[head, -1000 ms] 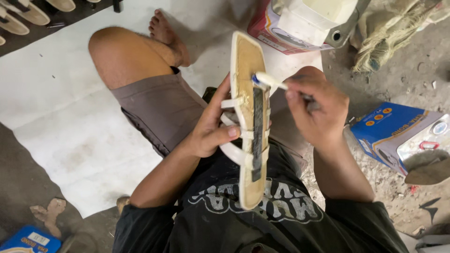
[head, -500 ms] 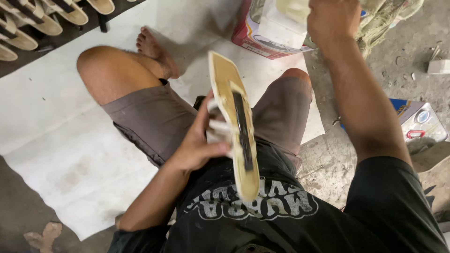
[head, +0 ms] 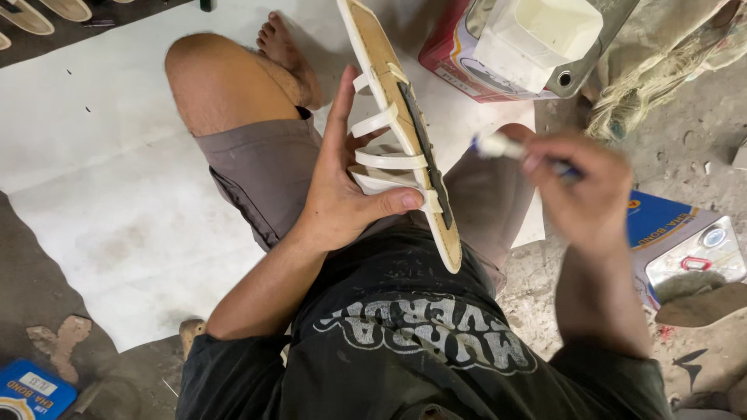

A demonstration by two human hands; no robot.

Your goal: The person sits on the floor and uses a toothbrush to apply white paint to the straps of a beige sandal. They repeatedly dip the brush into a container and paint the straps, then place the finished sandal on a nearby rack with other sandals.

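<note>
Left hand (head: 342, 194) grips sandal sole (head: 405, 132); right hand (head: 583, 194) holds brush (head: 502, 146) beside it.

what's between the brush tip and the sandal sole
Nothing: in the head view a short bare gap separates the brush in the right hand from the sandal sole.

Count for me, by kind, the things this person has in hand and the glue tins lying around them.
Sandal sole with white straps, in the left hand: 1
Glue brush, in the right hand: 1
Blue tins: 2, one at right, one at bottom left
Red tin holding a white tub: 1
Total: 5
</note>
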